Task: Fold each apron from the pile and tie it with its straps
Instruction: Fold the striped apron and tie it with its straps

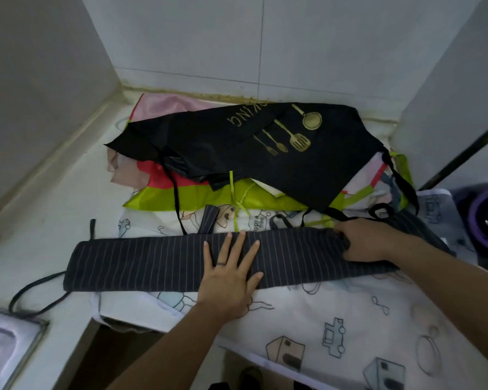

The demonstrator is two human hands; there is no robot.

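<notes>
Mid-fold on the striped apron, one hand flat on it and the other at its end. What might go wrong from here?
1. The striped apron lies on a white apron that overhangs the counter edge; a pull by the right hand may drag both.
2. Its strap loops far left, beyond the left hand, and may snag or be missed when tying.
3. Black straps from the pile lie by the right hand and could get caught in the fold.

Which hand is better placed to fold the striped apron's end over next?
Probably the right hand: it grips the striped apron near its right end, while the left hand lies flat on its middle, pinning it.
</notes>
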